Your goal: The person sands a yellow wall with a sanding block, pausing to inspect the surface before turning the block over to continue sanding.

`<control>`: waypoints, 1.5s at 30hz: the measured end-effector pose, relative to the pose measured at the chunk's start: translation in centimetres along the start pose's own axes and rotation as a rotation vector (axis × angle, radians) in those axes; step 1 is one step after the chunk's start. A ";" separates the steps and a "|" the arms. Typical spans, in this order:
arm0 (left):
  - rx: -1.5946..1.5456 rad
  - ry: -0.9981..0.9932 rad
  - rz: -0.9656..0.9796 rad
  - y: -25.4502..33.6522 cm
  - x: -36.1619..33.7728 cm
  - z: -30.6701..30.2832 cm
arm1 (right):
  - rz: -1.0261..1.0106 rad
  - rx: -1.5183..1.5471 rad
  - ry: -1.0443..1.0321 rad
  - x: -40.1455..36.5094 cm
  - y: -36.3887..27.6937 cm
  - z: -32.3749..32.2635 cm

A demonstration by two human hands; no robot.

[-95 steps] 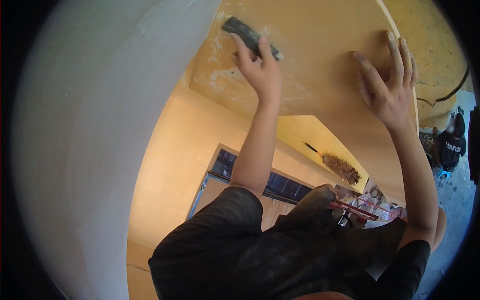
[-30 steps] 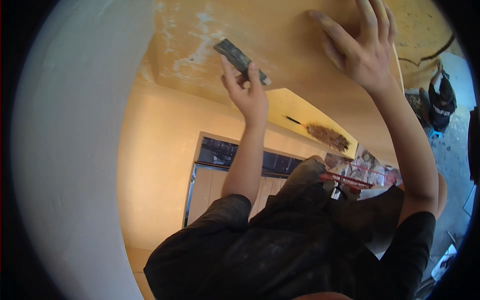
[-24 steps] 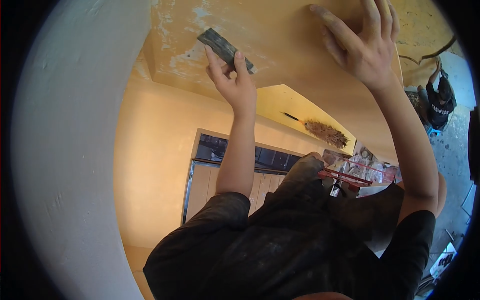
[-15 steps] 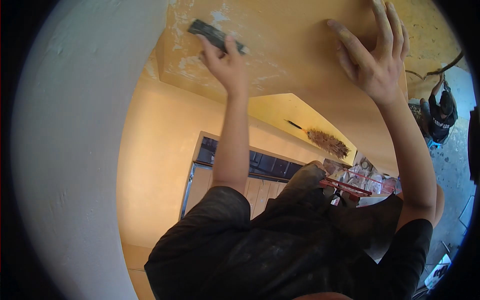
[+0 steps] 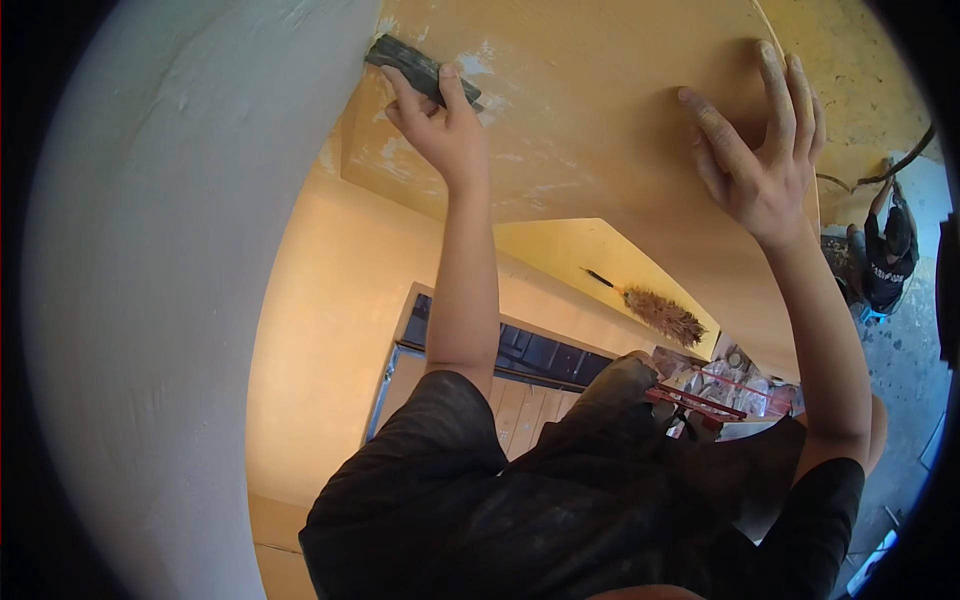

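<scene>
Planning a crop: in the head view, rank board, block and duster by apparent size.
Board, by far.
Duster and block: about alike; the duster is farther off, so no ranking.

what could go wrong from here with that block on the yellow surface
The dark block in the left hand sits right at the seam with the white wall, so a stroke may scuff that wall. The right hand, spread flat on the yellow surface, could smudge it.
</scene>
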State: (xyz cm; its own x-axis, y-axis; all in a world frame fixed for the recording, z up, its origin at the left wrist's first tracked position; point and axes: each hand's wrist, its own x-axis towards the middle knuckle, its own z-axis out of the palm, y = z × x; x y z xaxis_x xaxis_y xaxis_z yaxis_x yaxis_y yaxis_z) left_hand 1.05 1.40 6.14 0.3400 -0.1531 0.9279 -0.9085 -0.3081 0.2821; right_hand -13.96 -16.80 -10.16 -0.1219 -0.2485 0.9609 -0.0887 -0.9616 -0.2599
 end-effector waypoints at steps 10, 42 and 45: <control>-0.175 0.003 -0.027 0.2 -1.6 1.0 | 0.002 0.002 0.008 0.2 -0.2 -0.1; 0.067 -0.202 -0.042 2.2 -8.3 -1.4 | 0.001 0.143 0.007 -0.7 0.5 0.2; 0.080 -0.212 -0.058 2.2 -8.4 -1.4 | -0.001 0.125 0.033 -0.8 0.5 0.5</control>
State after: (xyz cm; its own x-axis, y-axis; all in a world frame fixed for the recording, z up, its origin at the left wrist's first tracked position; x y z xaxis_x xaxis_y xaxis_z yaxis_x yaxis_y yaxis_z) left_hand -4.18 3.34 -0.63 0.4422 -0.3243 0.8362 -0.8668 -0.3939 0.3057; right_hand -13.37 -17.12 -10.99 -0.1550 -0.2453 0.9570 0.0351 -0.9694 -0.2428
